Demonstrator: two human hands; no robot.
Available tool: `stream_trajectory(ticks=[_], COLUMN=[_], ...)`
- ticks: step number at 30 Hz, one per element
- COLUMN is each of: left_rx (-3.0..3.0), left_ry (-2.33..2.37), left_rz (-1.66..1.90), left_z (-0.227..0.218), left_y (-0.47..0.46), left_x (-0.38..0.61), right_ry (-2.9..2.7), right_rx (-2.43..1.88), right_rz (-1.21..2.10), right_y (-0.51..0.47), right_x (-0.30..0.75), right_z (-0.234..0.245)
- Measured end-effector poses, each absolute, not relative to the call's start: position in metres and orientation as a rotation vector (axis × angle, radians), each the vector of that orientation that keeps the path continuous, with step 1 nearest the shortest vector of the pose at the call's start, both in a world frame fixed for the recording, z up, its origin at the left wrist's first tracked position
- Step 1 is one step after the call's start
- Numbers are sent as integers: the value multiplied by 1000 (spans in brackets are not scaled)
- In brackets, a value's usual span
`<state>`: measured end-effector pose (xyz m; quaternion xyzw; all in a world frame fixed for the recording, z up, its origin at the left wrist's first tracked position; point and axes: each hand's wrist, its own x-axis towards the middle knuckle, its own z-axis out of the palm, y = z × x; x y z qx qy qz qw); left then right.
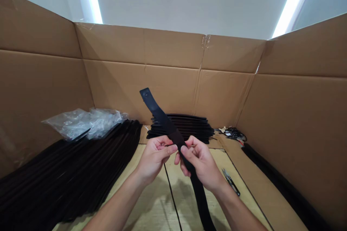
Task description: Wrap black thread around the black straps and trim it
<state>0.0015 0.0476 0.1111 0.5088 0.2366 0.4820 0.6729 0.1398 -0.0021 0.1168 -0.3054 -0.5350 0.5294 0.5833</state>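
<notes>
A long black strap point(165, 121) runs diagonally through the middle of the view. Its upper end is smoother, with a small round mark like a hole or snap, and points up and left. The lower part hangs down past the bottom edge. Thumb and fingers of my left hand point(155, 157) pinch the strap's left edge. From the right side, my right hand point(199, 160) grips it too, thumb on top and fingers curled beneath. Both hands meet near a seam where the smooth end joins the fabric-like part.
Cardboard walls point(168, 47) surround the wooden work surface point(151, 205). Many black strips point(89, 166) lie at left under clear plastic bags point(86, 122). A stack of black straps point(189, 124) sits behind. Thread snips point(231, 182), tangled cords point(233, 133) and a long black strip point(279, 187) are at right.
</notes>
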Motion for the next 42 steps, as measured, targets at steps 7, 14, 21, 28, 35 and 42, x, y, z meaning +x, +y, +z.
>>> stream_trajectory(ticks=[7,14,21,28,35,42], left_rx=[1104,1083,1085,1128,1215,1223], left_ry=[559,549,621,589,477,506], left_rz=[1146,1190,1296,1240,1061,1117], left_z=[111,110,112,115,114,111], left_y=[41,36,44,49,48,51], left_x=[9,15,9,2,-4,-3], right_ry=[-1103,-1089,-1267,-1355,-1343,-1327], right_rx=[-841,-858,-712,-726,-732,-773], right_rz=[1191,1130,1078,1145,1312,1222], right_y=[-4,-1,6,10,2,-1], right_x=[135,134,145,147,146,142], right_z=[115,113,115,108,112,114])
